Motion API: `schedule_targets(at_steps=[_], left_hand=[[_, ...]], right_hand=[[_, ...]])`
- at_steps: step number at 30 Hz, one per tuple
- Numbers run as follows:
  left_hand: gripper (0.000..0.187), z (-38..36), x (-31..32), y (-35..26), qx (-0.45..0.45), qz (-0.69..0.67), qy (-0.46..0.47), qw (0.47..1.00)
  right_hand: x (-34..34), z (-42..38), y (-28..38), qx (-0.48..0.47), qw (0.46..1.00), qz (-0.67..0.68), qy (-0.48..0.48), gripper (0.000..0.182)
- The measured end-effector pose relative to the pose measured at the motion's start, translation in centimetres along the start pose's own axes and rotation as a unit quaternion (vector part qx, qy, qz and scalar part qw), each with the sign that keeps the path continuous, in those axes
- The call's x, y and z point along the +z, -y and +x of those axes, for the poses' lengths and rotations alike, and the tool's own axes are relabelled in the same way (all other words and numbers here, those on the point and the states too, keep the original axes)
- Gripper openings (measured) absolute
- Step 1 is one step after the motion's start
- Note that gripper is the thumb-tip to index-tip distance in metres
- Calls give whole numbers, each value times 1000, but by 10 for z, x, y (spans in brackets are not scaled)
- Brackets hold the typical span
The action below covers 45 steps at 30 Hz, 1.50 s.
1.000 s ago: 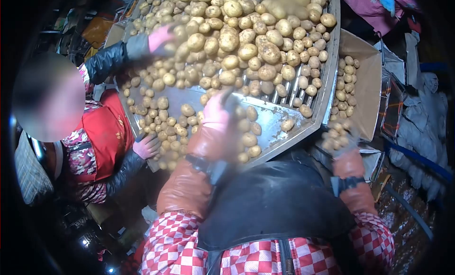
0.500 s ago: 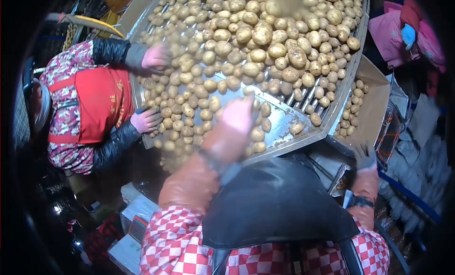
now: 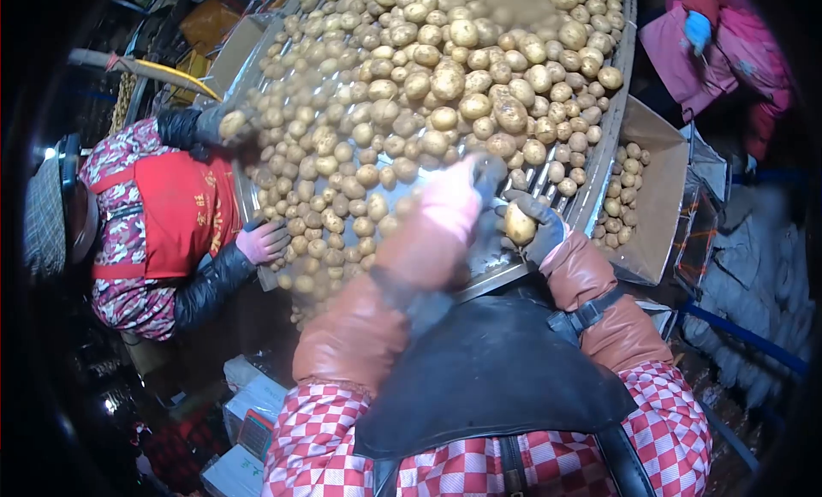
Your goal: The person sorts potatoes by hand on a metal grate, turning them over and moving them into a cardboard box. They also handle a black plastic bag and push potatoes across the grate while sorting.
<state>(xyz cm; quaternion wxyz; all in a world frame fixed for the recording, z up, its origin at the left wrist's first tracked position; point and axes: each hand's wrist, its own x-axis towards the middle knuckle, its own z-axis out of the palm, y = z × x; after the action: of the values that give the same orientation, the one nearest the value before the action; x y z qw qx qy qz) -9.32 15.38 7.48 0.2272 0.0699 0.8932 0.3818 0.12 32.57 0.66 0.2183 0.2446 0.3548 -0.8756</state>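
Observation:
My right hand (image 3: 544,227), in a grey and pink glove, has its fingers around a potato (image 3: 520,225) at the near edge of the sorting table (image 3: 492,279). My left hand (image 3: 462,189), gloved likewise, reaches over the metal surface just left of it. Motion smears its fingers, so I cannot tell whether it holds anything. Beyond both hands, a heap of potatoes (image 3: 445,82) of mixed sizes covers much of the slatted table. Smaller potatoes (image 3: 321,223) lie thickly to the left.
At the left, a co-worker in a red apron (image 3: 188,202) has one hand (image 3: 264,240) on the potatoes and a potato (image 3: 233,124) at the other. A cardboard box (image 3: 659,189) holding potatoes stands against the table's right side. Another person's blue-gloved hand (image 3: 698,30) is at upper right.
My right hand has come from beside the cardboard box to the table's near edge and now holds a potato. My left hand has shifted right. The co-worker's far hand has drawn back.

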Motion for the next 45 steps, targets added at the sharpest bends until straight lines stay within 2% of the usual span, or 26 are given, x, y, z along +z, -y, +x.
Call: schedule_targets(at_steps=[3, 6, 7, 10, 12, 13, 15, 17, 20, 22, 24, 25, 27, 29, 30, 31, 32, 33, 34, 35, 37, 38, 39, 42, 44, 45], left_hand=[[49, 41, 14, -16, 128, 127, -90, 980], [49, 85, 31, -42, 152, 213, -41, 964], [47, 94, 38, -40, 195, 227, -56, 953], [49, 143, 58, -44, 117, 279, 34, 953], [50, 115, 42, -71, 110, 282, 48, 952], [54, 125, 56, -54, 133, 327, -41, 935], [53, 129, 66, -27, 110, 225, -59, 966], [55, 68, 61, -65, 161, 51, 91, 981], [58, 15, 76, -98, 215, -57, 352, 909], [52, 31, 120, -44, 237, -83, 329, 910], [49, 21, 122, -50, 334, -8, 270, 903], [49, 1, 98, -76, 412, 79, 216, 882], [48, -13, 79, -69, 460, 68, 143, 873], [46, -18, 66, -52, 396, 16, 103, 912], [45, -21, 65, -38, 158, -134, 99, 973], [45, -17, 65, -16, -22, -274, 49, 960], [43, -8, 63, 18, -52, -332, 10, 942], [42, 0, 61, 52, -77, -389, -32, 918], [45, -4, 53, 78, 58, -164, -61, 983], [48, -7, 46, 103, 167, 75, -151, 971], [55, -26, 36, 123, 183, 264, -166, 932], [60, -34, 33, 134, 188, 354, -167, 901], [69, -47, 30, 154, 127, 358, -118, 917], [69, -82, 6, 205, 55, 367, -139, 918], [70, -104, 2, 207, 12, 343, -162, 925], [70, -111, 8, 217, -17, 330, -174, 928]], right_hand=[[-29, -5, -6, 11, 993, 108, -48, 57], [-74, 1, -19, 33, 954, 253, 158, 62], [-74, -7, -17, -12, 985, 165, 55, 70], [-66, -44, -1, -33, 987, 155, 0, 72], [-85, -51, 5, -56, 981, 170, 73, 60], [-85, -54, 10, -57, 977, 185, 91, 59], [-81, -70, 27, -82, 985, 145, 41, 60], [-76, -86, 40, -113, 981, 152, 32, 61], [-92, -91, 37, -140, 979, 148, 1, 55], [-122, -97, 30, -159, 979, 116, -51, 49], [-169, -108, 30, -222, 954, 200, 28, 53], [-202, -118, 30, -265, 935, 233, 18, 54], [-286, -144, 34, -379, 880, 286, -24, 56], [-327, -193, 68, -417, 824, 374, -89, 56], [-321, -202, 91, -472, 744, 420, -219, 56], [-375, -204, 93, -515, 729, 391, -224, 58], [-429, -207, 93, -557, 711, 363, -228, 61], [-425, -196, 95, -533, 702, 390, -265, 60], [-416, -184, 98, -507, 692, 416, -301, 58], [-407, -172, 102, -480, 679, 442, -336, 57], [-368, -124, 103, -486, 780, 290, -268, 39], [-377, -87, 91, -448, 848, 217, -180, 34], [-327, -66, 96, -406, 885, 171, -151, 34], [-136, -15, 120, -258, 961, -33, -99, 35], [-74, 40, 133, -220, 946, -228, -75, 40], [-44, 73, 134, -250, 900, -349, -73, 44]])
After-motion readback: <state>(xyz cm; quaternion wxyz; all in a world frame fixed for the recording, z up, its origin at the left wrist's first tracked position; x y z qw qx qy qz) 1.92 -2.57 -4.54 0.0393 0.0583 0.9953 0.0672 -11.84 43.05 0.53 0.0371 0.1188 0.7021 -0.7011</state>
